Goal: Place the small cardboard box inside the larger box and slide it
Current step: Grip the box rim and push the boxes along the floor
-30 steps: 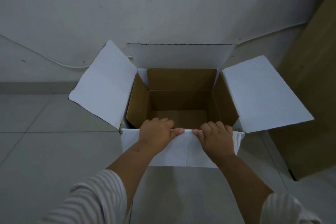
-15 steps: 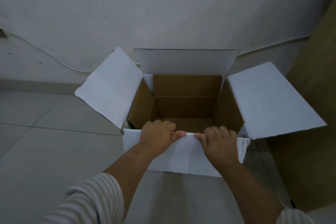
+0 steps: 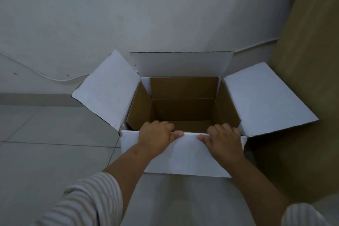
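Note:
The larger box [image 3: 183, 154] stands on the floor, white outside, brown inside, with all four flaps open. My left hand [image 3: 156, 137] and my right hand [image 3: 223, 143] both grip its near rim, fingers hooked inside and thumbs on the folded-down near flap. Inside, a brown step [image 3: 183, 109] runs below the back wall. I cannot tell whether this is the small cardboard box. My hands hide the near part of the interior.
A brown wooden panel [image 3: 302, 97] stands close to the box's right flap. The wall [image 3: 165, 14] is just behind the back flap, with a white cable [image 3: 55, 79] along it. Grey floor tiles [image 3: 45, 143] spread to the left.
With both hands on its near rim, the box has slid away from me across the tile line toward the wall. The grip is the same.

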A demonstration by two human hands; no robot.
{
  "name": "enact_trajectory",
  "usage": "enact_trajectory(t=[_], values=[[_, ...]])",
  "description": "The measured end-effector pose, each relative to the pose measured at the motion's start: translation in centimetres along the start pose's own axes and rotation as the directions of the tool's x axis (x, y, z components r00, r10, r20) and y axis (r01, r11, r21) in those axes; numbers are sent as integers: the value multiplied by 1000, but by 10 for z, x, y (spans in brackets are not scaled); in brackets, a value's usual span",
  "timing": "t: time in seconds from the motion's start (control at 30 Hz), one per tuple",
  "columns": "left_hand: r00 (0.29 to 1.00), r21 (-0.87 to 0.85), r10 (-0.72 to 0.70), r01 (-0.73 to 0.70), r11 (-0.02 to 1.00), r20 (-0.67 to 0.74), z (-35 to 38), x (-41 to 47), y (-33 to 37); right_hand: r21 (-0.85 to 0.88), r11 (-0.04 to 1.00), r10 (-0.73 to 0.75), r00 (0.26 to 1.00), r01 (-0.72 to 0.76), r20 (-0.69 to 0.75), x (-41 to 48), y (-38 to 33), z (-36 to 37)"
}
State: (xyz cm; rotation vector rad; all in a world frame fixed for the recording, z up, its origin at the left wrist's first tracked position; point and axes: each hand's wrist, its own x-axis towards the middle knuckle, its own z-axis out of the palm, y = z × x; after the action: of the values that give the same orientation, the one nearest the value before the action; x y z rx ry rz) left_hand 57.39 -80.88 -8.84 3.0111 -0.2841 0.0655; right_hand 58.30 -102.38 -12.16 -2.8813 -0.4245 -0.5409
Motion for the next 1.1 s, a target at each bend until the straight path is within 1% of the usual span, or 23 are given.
enact_trajectory(t=[0.2,0.33,0.5,0.83,1.1], values=[[998,20,64,-64,998,-8,4,32,25,-2,1000,31,999,-31,28,15,37,-6],[994,32,105,-106,994,29,7,49,32,-27,1000,16,999,-16,-30,20,55,0],[991,40,129,-128,991,-18,14,62,33,-25,1000,3,995,-5,-96,29,65,8],[995,46,103,-103,994,-9,14,92,47,-18,998,-55,982,53,-180,56,93,12],[995,58,100,-99,993,-16,15,107,51,-38,997,-67,985,62,-158,71,105,21]])
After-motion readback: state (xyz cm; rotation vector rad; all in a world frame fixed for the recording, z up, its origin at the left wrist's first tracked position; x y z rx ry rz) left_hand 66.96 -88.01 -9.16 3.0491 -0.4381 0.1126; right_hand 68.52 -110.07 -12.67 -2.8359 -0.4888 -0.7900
